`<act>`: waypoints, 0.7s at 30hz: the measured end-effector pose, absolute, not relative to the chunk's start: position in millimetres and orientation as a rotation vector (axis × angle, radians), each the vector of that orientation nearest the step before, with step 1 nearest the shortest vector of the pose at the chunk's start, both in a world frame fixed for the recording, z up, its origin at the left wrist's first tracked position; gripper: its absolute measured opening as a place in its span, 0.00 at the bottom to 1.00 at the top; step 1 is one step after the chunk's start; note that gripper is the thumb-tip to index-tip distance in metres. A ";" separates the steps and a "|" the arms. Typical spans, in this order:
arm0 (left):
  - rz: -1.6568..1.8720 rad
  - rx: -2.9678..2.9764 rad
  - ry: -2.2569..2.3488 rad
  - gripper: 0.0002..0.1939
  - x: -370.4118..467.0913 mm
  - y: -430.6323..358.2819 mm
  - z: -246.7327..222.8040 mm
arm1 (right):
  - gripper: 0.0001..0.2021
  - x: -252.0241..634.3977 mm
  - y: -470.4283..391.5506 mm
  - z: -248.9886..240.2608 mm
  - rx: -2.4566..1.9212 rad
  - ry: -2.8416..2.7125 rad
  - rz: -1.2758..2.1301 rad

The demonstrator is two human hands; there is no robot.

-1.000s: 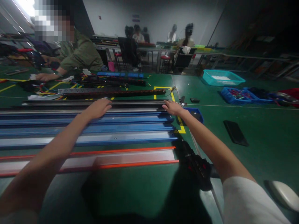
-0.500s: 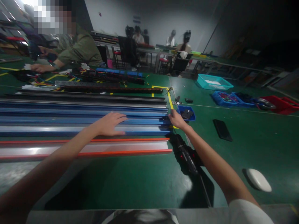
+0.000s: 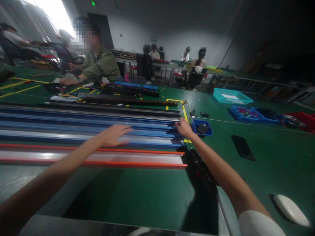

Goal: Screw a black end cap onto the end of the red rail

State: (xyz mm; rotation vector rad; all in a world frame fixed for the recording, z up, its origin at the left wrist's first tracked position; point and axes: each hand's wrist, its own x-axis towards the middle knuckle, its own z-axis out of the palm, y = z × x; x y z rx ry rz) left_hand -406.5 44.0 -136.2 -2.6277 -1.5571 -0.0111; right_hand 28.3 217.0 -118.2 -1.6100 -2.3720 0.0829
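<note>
Several long blue channel strips (image 3: 152, 132) lie side by side across the green table. My left hand (image 3: 114, 135) rests on them near the middle, its fingers spread. At their right ends is my right hand (image 3: 183, 127), fingers bent towards the strip ends; whether it pinches something small is hidden. Nearer me lies a white strip with orange edges (image 3: 147, 159). A small blue tray (image 3: 209, 131) with black parts stands just right of my right hand. The black power tool (image 3: 201, 170) lies below my right hand, partly behind my forearm.
Dark strips (image 3: 137, 109) lie behind the blue ones. On the right are a phone (image 3: 243, 147), a white rounded object (image 3: 291, 209), a turquoise basket (image 3: 232, 96), a blue tray of small parts (image 3: 246, 112) and red bins (image 3: 300, 122). Across the table sits a person in a green sleeve (image 3: 105, 67).
The view has shifted, so the scene sits lower and further right. My right hand has moved slightly left relative to the small blue tray, onto the strip ends. My left hand stays on the strips.
</note>
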 end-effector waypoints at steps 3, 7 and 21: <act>-0.022 -2.508 -1.647 0.32 -425.7 57.0 -131.3 | 0.19 18.2 241.9 -102.2 -1.607 -2.432 0.019; 0.001 -2.327 -1.806 0.27 -451.5 104.1 -119.0 | 0.18 6.0 276.7 -86.8 -1.613 -2.564 0.022; 0.296 -2.246 -2.144 0.16 -517.5 199.7 -118.8 | 0.16 2.3 331.4 -97.8 -1.706 -2.786 0.198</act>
